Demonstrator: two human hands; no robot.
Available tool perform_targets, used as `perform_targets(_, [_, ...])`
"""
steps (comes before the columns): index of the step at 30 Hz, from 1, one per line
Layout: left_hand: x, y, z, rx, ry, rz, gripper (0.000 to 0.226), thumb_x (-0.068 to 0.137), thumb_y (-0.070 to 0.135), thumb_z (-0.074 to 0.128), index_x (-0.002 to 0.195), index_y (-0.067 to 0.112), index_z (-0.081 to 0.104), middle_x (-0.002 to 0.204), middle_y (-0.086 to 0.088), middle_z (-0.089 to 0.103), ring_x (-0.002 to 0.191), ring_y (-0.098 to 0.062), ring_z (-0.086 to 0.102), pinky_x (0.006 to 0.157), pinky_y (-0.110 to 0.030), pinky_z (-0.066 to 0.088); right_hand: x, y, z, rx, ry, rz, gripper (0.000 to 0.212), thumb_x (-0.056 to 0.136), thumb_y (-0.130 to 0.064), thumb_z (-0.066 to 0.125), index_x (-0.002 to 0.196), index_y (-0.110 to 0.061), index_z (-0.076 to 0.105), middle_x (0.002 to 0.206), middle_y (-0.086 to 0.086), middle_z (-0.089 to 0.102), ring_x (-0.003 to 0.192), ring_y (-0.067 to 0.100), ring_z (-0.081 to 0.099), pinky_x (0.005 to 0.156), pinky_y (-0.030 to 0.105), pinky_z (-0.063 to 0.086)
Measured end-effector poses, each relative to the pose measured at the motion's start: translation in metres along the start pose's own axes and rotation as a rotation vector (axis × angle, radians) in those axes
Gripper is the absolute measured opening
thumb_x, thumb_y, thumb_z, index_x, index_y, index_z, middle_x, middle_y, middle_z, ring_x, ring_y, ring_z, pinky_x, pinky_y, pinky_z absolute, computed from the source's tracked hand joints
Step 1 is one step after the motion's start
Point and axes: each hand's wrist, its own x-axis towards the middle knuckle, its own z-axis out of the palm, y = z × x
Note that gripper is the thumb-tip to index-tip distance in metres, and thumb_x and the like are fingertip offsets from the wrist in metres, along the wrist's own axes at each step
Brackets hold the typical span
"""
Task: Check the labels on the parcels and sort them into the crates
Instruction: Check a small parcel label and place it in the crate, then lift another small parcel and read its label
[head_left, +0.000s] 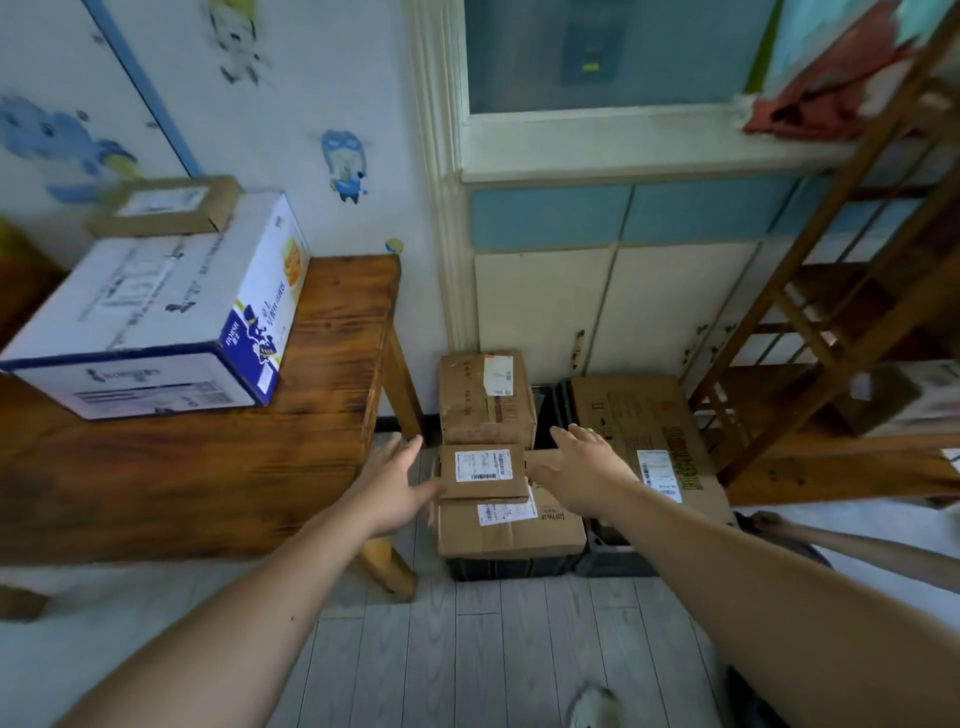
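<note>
A small flat cardboard parcel (483, 472) with a white label lies on top of a bigger brown parcel (511, 527) in a dark crate (511, 568) on the floor. My left hand (392, 486) is at the small parcel's left edge with fingers straight, thumb touching it. My right hand (582, 467) is at its right edge, fingers spread and straight. Behind stands another labelled brown parcel (485, 397). A large flat carton (652, 441) with a label lies over a second dark crate (613, 561) to the right.
A wooden table (218, 467) at the left carries a big white and blue box (156, 322) with a small brown parcel (166, 205) on top. A wooden rack (841, 332) stands at the right. White cupboard doors (613, 306) are behind the crates. Another person's arm (852, 545) shows at the right edge.
</note>
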Motion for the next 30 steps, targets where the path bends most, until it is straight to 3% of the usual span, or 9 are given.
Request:
perform_targets(6, [-0.048,0.023,-0.037,0.006,0.074,0.073,0.083,0.093,0.057,0.052,0.158,0.026,0.010,0.165,0.000,-0.001,0.152,-0.019,0.001,0.123,-0.042,0.011,-0.048,0.000,-0.034,-0.027,0.070,-0.004,0.075,0.096,-0.059,0.045,0.156,-0.021,0.022,0.162,0.006,0.022,0.150,0.027,0.014,0.121,0.044,0.018])
perform_targets(10, [-0.084,0.032,-0.054,-0.021,0.154,0.080,0.081,0.094,0.054,0.054,0.157,0.026,0.012,0.165,0.000,0.001,0.152,-0.018,0.002,0.123,-0.040,0.010,-0.073,-0.001,-0.053,-0.053,0.099,-0.048,0.075,0.096,-0.060,0.044,0.156,-0.021,0.020,0.163,0.004,0.019,0.151,0.026,0.011,0.121,0.044,0.018])
perform_targets(15, [-0.128,0.030,-0.077,-0.017,0.246,0.045,0.080,0.093,0.055,0.054,0.157,0.030,0.012,0.165,0.002,0.000,0.152,-0.017,0.002,0.123,-0.041,0.011,-0.100,-0.019,-0.071,-0.079,0.171,-0.146,0.069,0.092,-0.057,0.056,0.147,-0.022,0.036,0.152,0.002,0.039,0.142,0.023,0.032,0.115,0.041,0.032])
perform_targets(19, [-0.168,0.018,-0.110,-0.046,0.351,0.000,0.081,0.092,0.058,0.054,0.156,0.033,0.012,0.165,0.006,0.003,0.151,-0.018,0.007,0.122,-0.043,0.018,-0.126,-0.058,-0.097,-0.084,0.208,-0.255,0.074,0.096,-0.056,0.049,0.155,-0.021,0.022,0.162,0.003,0.024,0.149,0.025,0.019,0.119,0.042,0.022])
perform_targets(22, [-0.192,0.004,-0.136,-0.065,0.421,-0.020,0.081,0.092,0.056,0.054,0.157,0.031,0.012,0.165,0.003,0.007,0.150,-0.021,0.012,0.120,-0.047,0.023,-0.139,-0.092,-0.111,-0.072,0.242,-0.337,0.072,0.096,-0.053,0.051,0.155,-0.020,0.025,0.161,0.003,0.026,0.148,0.024,0.020,0.118,0.041,0.022])
perform_targets(25, [-0.218,-0.012,-0.160,-0.073,0.492,-0.056,0.075,0.097,0.047,0.053,0.157,0.026,0.013,0.165,0.001,0.007,0.150,-0.023,0.013,0.120,-0.043,0.021,-0.143,-0.130,-0.115,-0.097,0.263,-0.390,0.074,0.095,-0.056,0.049,0.155,-0.021,0.023,0.162,0.003,0.024,0.149,0.025,0.020,0.118,0.042,0.023])
perform_targets(30, [-0.247,-0.077,-0.200,-0.072,0.561,-0.109,0.075,0.096,0.049,0.052,0.157,0.027,0.012,0.165,-0.002,0.002,0.152,-0.023,0.009,0.122,-0.042,0.017,-0.149,-0.205,-0.106,-0.145,0.279,-0.479,0.075,0.096,-0.056,0.049,0.156,-0.022,0.020,0.163,0.002,0.019,0.150,0.024,0.017,0.119,0.041,0.020])
